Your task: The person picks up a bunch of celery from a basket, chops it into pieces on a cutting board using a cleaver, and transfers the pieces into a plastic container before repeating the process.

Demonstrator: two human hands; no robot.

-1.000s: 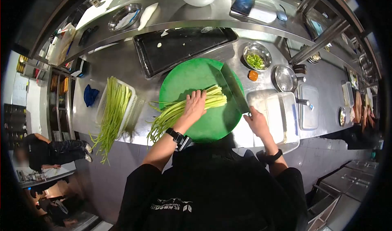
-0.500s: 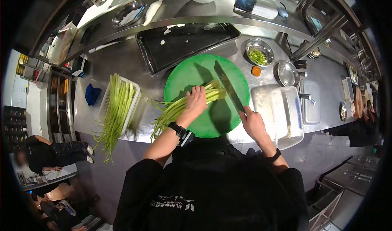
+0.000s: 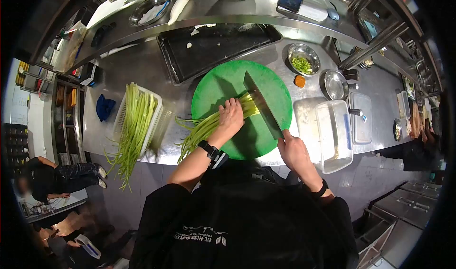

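Observation:
A bunch of thin green celery stalks (image 3: 197,132) lies across the round green cutting board (image 3: 218,79), its loose ends hanging over the board's left edge. My left hand (image 3: 231,118) is closed over the bunch near its right end, pressing it on the board. In my right hand (image 3: 293,150) is the handle of a cleaver (image 3: 262,104). Its broad blade slants over the board, overlapping the right tips of the stalks, a short way from my left fingers. The blade hides those tips in part.
More stalks overhang a white basket (image 3: 158,105) on the left. A black tray (image 3: 213,50) lies behind the board. To the right are a metal bowl (image 3: 308,55) of chopped green pieces, an orange-brown block (image 3: 299,81), another bowl (image 3: 336,84) and a clear plastic box (image 3: 335,140). A person (image 3: 52,178) stands at far left.
The cleaver has shifted left and turned, so its blade now covers the stalk tips and shows more of its face. My left hand stays on the bunch, nearly in place.

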